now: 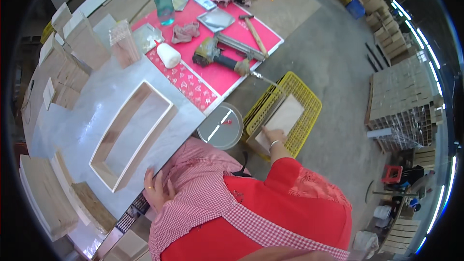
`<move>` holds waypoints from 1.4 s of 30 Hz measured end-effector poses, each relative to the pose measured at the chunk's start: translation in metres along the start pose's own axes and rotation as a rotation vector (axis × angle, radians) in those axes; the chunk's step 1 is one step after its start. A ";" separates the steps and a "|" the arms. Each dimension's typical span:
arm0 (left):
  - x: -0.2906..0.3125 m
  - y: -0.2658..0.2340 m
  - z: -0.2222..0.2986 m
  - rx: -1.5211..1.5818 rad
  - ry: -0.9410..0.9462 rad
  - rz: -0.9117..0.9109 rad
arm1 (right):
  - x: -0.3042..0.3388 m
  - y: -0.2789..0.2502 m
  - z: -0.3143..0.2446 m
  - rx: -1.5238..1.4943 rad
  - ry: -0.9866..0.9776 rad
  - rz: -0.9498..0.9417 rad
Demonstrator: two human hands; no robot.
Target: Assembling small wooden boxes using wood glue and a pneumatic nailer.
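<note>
A four-sided wooden frame (123,137) lies on the grey table, its inside open. My left hand (157,191) rests at the table's near edge, next to the frame's closest corner, with its fingers apart and nothing in it. To my right, my right hand (274,136) reaches down to a pale wooden board (290,115) at a yellow plastic crate (313,100). Its fingers are at the board's near end and appear to grip it; some of them are hidden. More of the boards seem to lie beneath the top one.
A nail gun (208,52) with an air hose, a hammer (254,36), a white glue bottle (167,55) and a blue water bottle (163,5) are on a pink mat. Stacked wooden pieces (77,38) stand at the far left. A round bucket (221,128) sits beside the crate.
</note>
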State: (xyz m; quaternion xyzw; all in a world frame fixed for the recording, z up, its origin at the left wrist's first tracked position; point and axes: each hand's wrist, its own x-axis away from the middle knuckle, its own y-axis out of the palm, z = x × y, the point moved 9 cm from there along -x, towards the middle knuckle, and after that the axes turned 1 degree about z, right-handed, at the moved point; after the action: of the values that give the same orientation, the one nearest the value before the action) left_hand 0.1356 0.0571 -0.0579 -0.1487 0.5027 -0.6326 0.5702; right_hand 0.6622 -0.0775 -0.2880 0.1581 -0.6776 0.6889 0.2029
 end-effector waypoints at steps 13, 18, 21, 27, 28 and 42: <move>0.028 -0.054 -0.020 -0.042 -0.085 0.245 | 0.111 -0.210 -0.093 -0.377 -0.670 0.596; 0.031 -0.111 -0.046 -0.166 -0.242 0.457 | 0.261 -0.258 -0.228 -0.456 -1.779 0.243; 0.044 -0.140 -0.060 -0.271 -0.425 0.560 | 0.413 -0.193 -0.262 -0.012 -2.153 -0.124; 0.041 -0.150 -0.089 -0.138 -0.557 0.515 | 0.557 -0.110 -0.266 0.497 -2.573 -0.244; 0.041 -0.151 -0.090 -0.145 -0.567 0.515 | 0.566 -0.103 -0.265 0.544 -2.614 -0.266; 0.010 -0.143 -0.098 -0.104 -0.596 0.405 | 0.557 -0.083 -0.305 0.690 -2.704 -0.285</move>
State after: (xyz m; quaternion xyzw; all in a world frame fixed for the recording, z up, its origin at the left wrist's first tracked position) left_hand -0.0234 0.0721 0.0091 -0.2525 0.3654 -0.4092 0.7971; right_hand 0.2377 0.2629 0.0489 0.7982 -0.1232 0.1089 -0.5795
